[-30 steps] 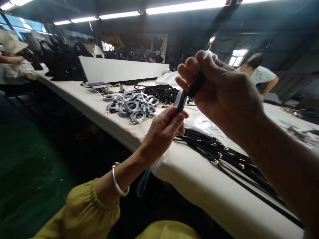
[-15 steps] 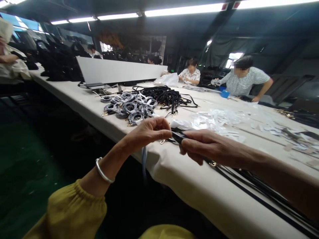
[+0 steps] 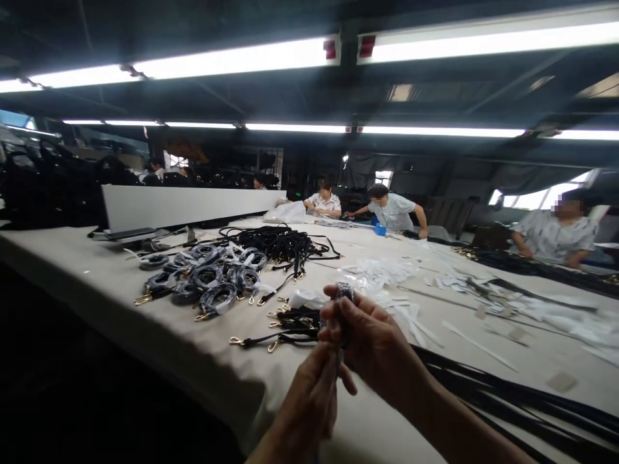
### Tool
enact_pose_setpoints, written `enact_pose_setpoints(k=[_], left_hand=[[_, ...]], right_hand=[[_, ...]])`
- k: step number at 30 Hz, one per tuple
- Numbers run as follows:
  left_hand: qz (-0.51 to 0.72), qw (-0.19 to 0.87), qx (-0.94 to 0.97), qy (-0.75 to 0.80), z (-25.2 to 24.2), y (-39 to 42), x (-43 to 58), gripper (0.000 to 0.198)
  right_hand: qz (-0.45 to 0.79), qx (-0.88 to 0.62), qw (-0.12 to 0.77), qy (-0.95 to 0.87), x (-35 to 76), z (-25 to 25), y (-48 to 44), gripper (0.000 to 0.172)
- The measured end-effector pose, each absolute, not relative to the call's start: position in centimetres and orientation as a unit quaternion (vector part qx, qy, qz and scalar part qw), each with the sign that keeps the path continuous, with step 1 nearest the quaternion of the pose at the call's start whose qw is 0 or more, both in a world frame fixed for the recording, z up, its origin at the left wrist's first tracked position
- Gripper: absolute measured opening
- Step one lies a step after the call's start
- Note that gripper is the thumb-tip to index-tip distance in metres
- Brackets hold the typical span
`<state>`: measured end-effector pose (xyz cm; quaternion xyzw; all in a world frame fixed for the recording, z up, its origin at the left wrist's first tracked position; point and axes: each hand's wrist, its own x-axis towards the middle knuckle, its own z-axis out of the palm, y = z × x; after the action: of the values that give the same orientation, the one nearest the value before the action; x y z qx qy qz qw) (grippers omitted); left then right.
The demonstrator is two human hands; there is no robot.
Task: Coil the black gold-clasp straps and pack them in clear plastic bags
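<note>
A dark coiled strap [image 3: 345,293], with a shiny clear wrap on part of it, is held up over the table's near edge. My right hand [image 3: 374,332] is closed round the coil, its fingers covering most of it. Just below, my left hand [image 3: 309,383] pinches the lower end of the same coil. Straps with gold clasps [image 3: 300,319] lie on the table right behind my hands. Left of them sits a heap of wrapped, coiled straps [image 3: 207,277].
A pile of loose black straps [image 3: 275,245] lies farther back. Clear plastic wrappers [image 3: 380,274] and paper scraps [image 3: 507,303] spread over the right side. Long black straps [image 3: 493,386] run along the near right edge. A white board [image 3: 193,207] stands behind; several people work across the table.
My view has tilted up and turned right. My hands have come together and turned upright round the coil; before, they held a dark strap stretched sideways between them.
</note>
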<state>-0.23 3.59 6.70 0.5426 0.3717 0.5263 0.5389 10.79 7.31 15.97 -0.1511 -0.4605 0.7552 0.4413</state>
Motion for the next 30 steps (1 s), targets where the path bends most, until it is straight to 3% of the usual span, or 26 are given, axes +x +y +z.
enact_pose_setpoints(k=[4,7,9,11,14,16,19,21,23,26,30], left_hand=[[0.520,0.396,0.647,0.392,6.3,2.9,0.4,0.053],[0.489,0.447,0.652,0.370,6.5,3.1,0.7,0.056],[0.459,0.517,0.639,0.337,6.5,3.5,0.6,0.056],[0.444,0.584,0.605,0.310,6.3,3.8,0.0,0.054],[0.445,0.635,0.542,0.323,5.9,3.8,-1.7,0.051],[0.440,0.601,0.556,0.369,6.0,3.6,-3.1,0.047],[0.387,0.493,0.632,0.455,6.9,3.5,-4.5,0.025],[0.348,0.449,0.661,0.490,7.3,3.7,-4.8,0.009],[0.330,0.452,0.671,0.486,7.2,4.2,-4.6,0.012],[0.377,0.505,0.649,0.426,6.1,4.6,-3.3,0.033],[0.491,0.599,0.526,0.353,4.3,4.1,-0.1,0.044]], right_hand=[[0.778,-0.187,0.442,-0.406,12.0,16.1,7.2,0.034],[0.735,-0.204,0.465,-0.450,12.7,16.1,7.4,0.035],[0.614,-0.236,0.479,-0.581,13.1,15.3,7.7,0.035],[0.411,-0.262,0.450,-0.748,13.9,14.0,8.0,0.027],[0.104,-0.264,0.317,-0.905,15.4,12.0,8.6,0.019],[0.022,-0.271,0.215,-0.938,16.6,11.0,8.7,0.026],[0.088,-0.299,0.090,-0.946,18.1,10.6,8.1,0.034],[0.243,-0.311,0.036,-0.918,18.6,10.7,7.4,0.034],[0.456,-0.306,0.019,-0.836,18.8,10.7,6.8,0.036],[0.677,-0.265,0.114,-0.677,18.2,10.6,6.2,0.052],[0.775,-0.197,0.294,-0.524,16.6,11.4,6.1,0.053]])
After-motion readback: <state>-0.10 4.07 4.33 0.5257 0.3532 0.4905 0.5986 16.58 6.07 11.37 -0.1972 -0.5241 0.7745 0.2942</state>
